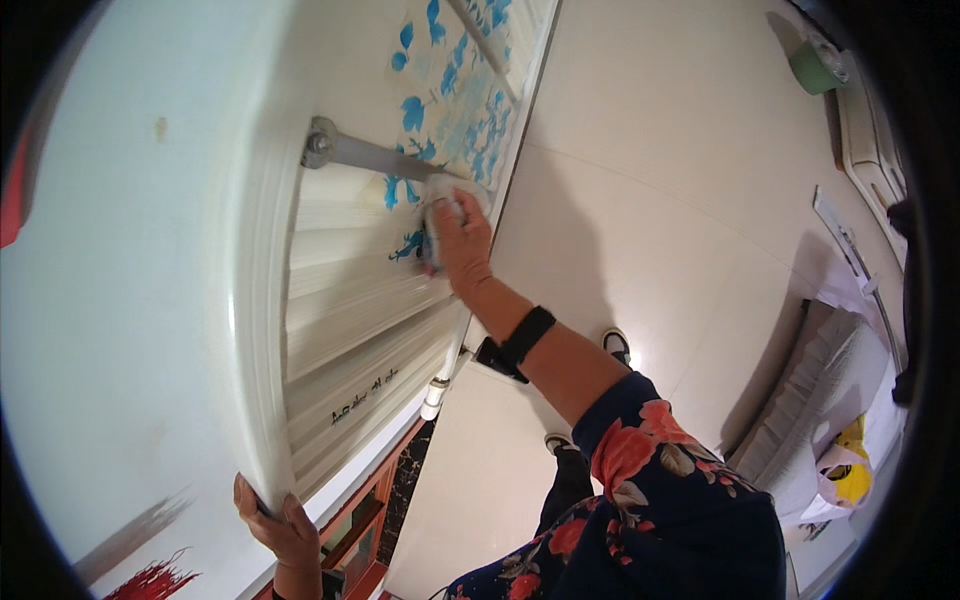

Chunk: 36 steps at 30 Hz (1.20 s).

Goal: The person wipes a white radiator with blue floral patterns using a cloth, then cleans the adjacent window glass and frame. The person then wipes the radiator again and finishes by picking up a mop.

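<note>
My right hand (464,243) is closed on a crumpled pale cloth (432,238), slightly blurred by motion. It presses the cloth against a cream ridged panel (345,310) printed with blue leaves (412,113), near the lower end of a grey metal bar (372,155). The bar runs across the panel from a round bolted bracket (318,142). At lower left, my left hand (285,535) wraps round the rounded white edge (262,440) beside the panel, fingers on one side and thumb on the other. A black band circles my right wrist.
Pale floor tiles (640,220) lie to the right. A grey ruffled cushioned seat (810,400) holds a yellow cloth item (850,470). A green roll (820,70) is at top right. Red tassels (155,580) hang at lower left, and a reddish wood cabinet (368,530) is below the panel.
</note>
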{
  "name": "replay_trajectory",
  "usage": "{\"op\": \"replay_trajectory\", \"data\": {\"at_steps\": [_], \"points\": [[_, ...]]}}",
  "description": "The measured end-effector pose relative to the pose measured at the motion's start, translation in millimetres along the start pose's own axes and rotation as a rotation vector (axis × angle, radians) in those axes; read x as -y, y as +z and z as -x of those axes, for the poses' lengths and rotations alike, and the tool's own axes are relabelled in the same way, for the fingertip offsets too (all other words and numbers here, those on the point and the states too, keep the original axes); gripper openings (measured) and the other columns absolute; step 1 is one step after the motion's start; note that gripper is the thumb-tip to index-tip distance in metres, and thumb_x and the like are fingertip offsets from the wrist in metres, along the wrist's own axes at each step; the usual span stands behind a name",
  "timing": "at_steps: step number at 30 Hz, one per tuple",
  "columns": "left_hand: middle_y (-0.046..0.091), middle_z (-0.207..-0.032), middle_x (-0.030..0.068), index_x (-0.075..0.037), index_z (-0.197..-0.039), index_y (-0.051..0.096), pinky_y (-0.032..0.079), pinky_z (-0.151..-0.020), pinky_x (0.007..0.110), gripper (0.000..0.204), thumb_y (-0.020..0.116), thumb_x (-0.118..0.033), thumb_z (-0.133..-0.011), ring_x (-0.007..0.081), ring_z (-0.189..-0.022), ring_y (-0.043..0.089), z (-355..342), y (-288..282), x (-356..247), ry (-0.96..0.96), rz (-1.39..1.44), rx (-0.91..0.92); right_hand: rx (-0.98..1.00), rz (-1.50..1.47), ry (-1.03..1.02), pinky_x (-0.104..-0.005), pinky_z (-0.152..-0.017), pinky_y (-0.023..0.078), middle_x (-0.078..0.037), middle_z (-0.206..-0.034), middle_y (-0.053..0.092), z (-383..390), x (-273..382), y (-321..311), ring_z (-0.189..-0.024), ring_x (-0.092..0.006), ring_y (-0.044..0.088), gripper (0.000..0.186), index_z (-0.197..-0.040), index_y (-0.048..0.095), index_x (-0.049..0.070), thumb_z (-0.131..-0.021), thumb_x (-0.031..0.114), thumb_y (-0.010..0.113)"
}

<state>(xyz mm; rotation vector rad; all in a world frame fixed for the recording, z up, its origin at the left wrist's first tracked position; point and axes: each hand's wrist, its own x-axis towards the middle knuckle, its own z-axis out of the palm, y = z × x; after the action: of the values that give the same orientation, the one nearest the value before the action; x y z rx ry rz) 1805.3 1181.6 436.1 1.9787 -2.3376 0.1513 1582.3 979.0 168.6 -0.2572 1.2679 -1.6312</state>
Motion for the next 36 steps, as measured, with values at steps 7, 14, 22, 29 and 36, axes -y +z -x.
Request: {"op": "replay_trajectory", "data": {"at_steps": [7,14,22,29,36], "points": [[0.035,-0.125,0.0217,0.004,-0.128,0.026,0.032,-0.095,0.042,0.049,0.045,-0.014,-0.087,0.035,-0.111,0.039,-3.7,-0.4,-1.7,0.038,0.032,0.003,0.245,-0.025,-0.496,-0.0305,-0.081,0.042,-0.013,-0.102,0.058,86.5,95.0,56.5,-0.093,-0.02,0.054,0.03,-0.106,0.055,0.003,-0.078,0.01,0.061],[0.033,-0.124,0.0235,0.004,-0.127,0.022,0.031,-0.093,0.046,0.051,0.045,-0.02,-0.089,0.0372,-0.111,0.038,2.7,0.5,5.7,0.002,-0.015,0.011,0.098,0.272,-0.591,-0.0417,-0.084,0.036,-0.015,-0.101,0.059,106.6,41.2,33.9,-0.087,-0.0353,0.049,0.037,-0.108,0.055,0.007,-0.071,0.008,0.058],[0.029,-0.124,0.0229,0.003,-0.129,0.015,0.033,-0.091,0.041,0.052,0.036,-0.028,-0.093,0.0302,-0.109,0.037,5.7,-10.3,-7.0,-0.131,-0.072,0.128,-0.188,0.239,-0.114,-0.0364,-0.086,0.038,-0.017,-0.105,0.056,50.6,-82.5,-13.2,-0.097,-0.0319,0.051,0.032,-0.11,0.052,0.003,-0.08,0.015,0.056],[0.03,-0.123,0.0214,0.003,-0.128,0.015,0.029,-0.093,0.041,0.052,0.035,-0.029,-0.093,0.029,-0.108,0.036,12.0,-17.7,8.3,-0.134,-0.254,0.134,-0.381,0.18,0.422,-0.0339,-0.087,0.039,-0.017,-0.11,0.054,0.6,-167.0,-52.4,-0.101,-0.0292,0.051,0.037,-0.118,0.044,0.005,-0.083,0.016,0.054],[0.029,-0.119,0.0245,0.004,-0.126,0.015,0.037,-0.086,0.041,0.049,0.036,-0.024,-0.092,0.0315,-0.106,0.04,12.3,-14.3,2.9,-0.038,-0.285,0.095,-0.181,0.198,0.288,-0.031,-0.086,0.04,-0.011,-0.111,0.052,10.6,-170.4,-74.4,-0.1,-0.0222,0.05,0.038,-0.118,0.043,0.008,-0.083,0.016,0.056]]}}
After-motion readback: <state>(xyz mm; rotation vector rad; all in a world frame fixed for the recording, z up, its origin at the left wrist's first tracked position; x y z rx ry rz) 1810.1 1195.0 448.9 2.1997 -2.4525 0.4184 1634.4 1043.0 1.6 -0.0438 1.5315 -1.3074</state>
